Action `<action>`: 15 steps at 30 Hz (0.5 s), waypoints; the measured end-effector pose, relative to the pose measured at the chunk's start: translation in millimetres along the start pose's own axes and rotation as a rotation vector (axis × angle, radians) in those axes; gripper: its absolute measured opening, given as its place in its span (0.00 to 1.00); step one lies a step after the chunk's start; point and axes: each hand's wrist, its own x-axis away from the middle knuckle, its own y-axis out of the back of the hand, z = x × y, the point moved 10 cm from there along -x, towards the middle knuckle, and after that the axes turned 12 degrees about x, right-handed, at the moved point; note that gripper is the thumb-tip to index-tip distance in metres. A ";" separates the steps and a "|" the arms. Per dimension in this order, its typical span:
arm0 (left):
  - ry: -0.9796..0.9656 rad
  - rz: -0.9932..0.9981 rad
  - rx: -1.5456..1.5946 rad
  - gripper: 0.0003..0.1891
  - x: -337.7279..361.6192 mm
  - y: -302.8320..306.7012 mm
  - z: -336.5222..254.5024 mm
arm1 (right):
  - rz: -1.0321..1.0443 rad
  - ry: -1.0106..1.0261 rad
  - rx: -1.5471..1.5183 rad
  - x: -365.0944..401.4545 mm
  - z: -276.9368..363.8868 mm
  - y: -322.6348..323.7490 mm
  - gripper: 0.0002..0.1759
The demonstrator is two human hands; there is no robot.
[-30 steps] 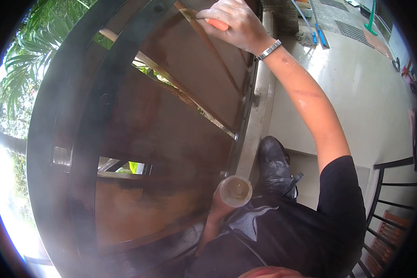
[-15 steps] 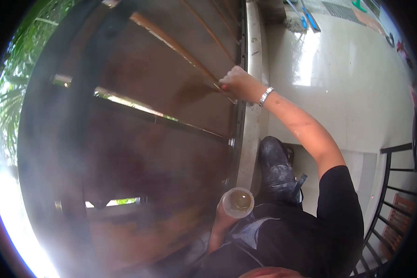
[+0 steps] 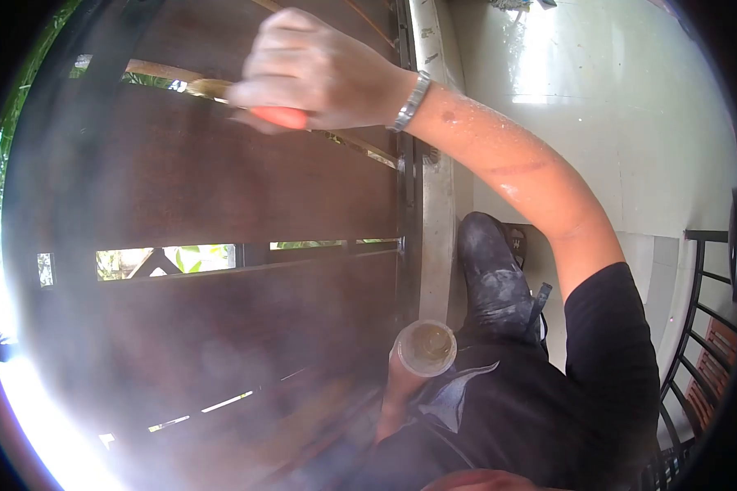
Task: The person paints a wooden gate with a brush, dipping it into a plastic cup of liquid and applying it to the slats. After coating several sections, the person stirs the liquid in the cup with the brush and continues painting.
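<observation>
My right hand (image 3: 303, 74), with a metal-banded watch (image 3: 409, 102) at the wrist, is closed around the red handle of a paintbrush (image 3: 278, 117). Its pale bristle end appears blurred at a gap between the dark brown wooden boards (image 3: 246, 172). Low in the view, close to my body, my left hand (image 3: 397, 378) is wrapped round a clear plastic cup (image 3: 427, 348). Some murky liquid lies in the cup. Most of the left fingers are hidden below it.
A black metal frame (image 3: 407, 188) and a pale ledge (image 3: 436, 245) run beside the boards. Glossy tiles (image 3: 581, 147) cover the floor at right. A black railing (image 3: 696, 286) stands at lower right. Greenery shows through the gaps. Haze blurs the left side.
My right hand has moved up and left along the boards, nearer the camera, with the brush in it. My left hand still holds the cup. The view has shifted a little.
</observation>
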 end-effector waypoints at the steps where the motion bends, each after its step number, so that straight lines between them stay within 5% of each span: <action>1: 0.007 -0.001 0.016 0.32 1.0 -0.5 1.6 | -0.015 0.006 -0.077 19.8 -0.6 -0.5 0.10; 4: 0.004 0.016 -0.011 0.34 5.9 1.6 13.4 | 0.088 -0.069 -0.224 82.3 -1.8 -5.7 0.16; 9: 0.044 0.050 0.024 0.37 4.7 -2.4 17.3 | 0.586 -0.227 -0.244 188.5 17.5 -52.2 0.06; 13: 0.033 0.114 0.002 0.36 -2.9 -11.3 6.2 | 1.082 -0.350 -0.167 248.3 21.2 -87.5 0.16; 15: 0.001 0.111 -0.002 0.36 -0.2 -9.0 8.4 | 1.067 -0.339 -0.170 246.3 20.3 -91.6 0.15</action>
